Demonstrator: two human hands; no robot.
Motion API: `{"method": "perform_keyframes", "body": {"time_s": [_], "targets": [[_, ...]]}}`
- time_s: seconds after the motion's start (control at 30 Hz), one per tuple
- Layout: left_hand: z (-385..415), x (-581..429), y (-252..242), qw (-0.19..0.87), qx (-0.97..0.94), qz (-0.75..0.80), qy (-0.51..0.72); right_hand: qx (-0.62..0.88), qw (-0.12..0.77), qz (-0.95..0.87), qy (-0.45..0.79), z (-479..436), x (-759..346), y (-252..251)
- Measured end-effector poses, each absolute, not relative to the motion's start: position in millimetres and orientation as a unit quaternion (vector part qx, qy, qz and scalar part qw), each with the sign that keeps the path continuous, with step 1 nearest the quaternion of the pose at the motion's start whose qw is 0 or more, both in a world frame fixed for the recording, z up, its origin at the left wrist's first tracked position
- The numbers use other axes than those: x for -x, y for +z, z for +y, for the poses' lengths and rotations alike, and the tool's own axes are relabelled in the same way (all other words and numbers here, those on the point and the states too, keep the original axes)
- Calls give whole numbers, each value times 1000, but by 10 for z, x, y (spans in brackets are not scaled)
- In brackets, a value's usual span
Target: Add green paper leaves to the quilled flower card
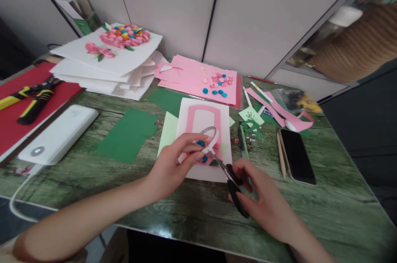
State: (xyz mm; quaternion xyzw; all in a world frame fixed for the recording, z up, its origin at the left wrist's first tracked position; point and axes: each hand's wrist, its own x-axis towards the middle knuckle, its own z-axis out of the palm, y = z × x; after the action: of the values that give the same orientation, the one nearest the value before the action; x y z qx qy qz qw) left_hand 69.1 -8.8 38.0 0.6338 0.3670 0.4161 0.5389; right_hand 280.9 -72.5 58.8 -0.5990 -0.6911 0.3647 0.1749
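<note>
The left hand (173, 168) pinches a thin pale strip (216, 135) between thumb and fingers, the strip bending up into a loop above the fingertips. The right hand (263, 201) grips black-handled scissors (231, 171), a thumb and fingers about the handles, with the blades pointing far and left so the tips meet the strip just beside the left fingertips; whether the blades have closed on it cannot be told. Both are held over the near part of a white card (206, 175) that lies on the green worktop (335, 217). The card carries a pink frame (190, 122), and blue rolls (201, 143) show near its bottom, partly hidden by the left hand.

On the far side, a pink sheet (186, 77) bears small pink and blue pieces. To the left are a dark green sheet (124, 137), a white power bank (62, 130) with a cable, and yellow-and-black pliers (39, 104) on a red board (10, 128). Far left, a stack of white sheets (136, 62) is topped with a flower design (124, 37). To the right, a black-screened phone (297, 155) lies beside a wooden stick (281, 155), with curled pink strips (273, 110) farther off
</note>
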Motion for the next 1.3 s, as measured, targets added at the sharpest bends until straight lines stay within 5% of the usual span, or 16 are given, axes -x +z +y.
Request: {"method": "perform_keyframes", "body": {"time_s": [1.3], "targets": [[-77, -674, 395, 549, -642, 351, 403, 603, 175, -663, 407, -726, -2817, 631]]}}
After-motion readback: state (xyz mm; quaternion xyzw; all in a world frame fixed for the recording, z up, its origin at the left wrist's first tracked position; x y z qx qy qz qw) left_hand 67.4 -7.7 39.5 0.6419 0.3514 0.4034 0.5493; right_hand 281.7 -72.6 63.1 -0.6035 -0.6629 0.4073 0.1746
